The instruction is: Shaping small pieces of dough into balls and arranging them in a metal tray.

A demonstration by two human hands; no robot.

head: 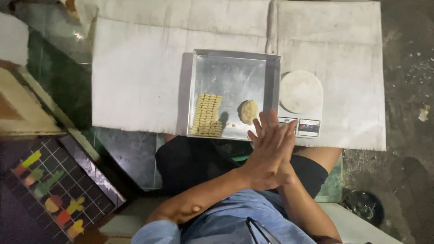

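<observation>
Dough lump [248,111], pale tan and roughly round, is sitting on the bare metal of the square baking tray [271,72], near the tray's front right corner. It is lying apart from the stack of ridged dough strips [207,115], which are filling the tray's front left in neat rows.

Hands: you are pressing your left hand [266,153] and right hand [284,151] flat together, palm to palm, just in front of the tray's near edge and just short of the lump. Neither grip is closing on anything that shows; whether a small piece is sitting between the palms cannot be told.

Handling, as a judgement: the lump is looking soft and light, likely to dent under fingertip pressure and to cling a little to skin or metal. You are best lifting it from underneath with cupped fingers, or pinching off a piece from its upper edge, rather than squeezing its sides. The strips are looking fragile; their ridges would smear if pressed, so a lift by the ends with a loose grip suits them.

Surroundings: a white kitchen scale [301,101] with a round platform is standing just beside the tray's right wall. Tray and scale are resting on white cloth [135,81] spread over the floor [407,90].
</observation>
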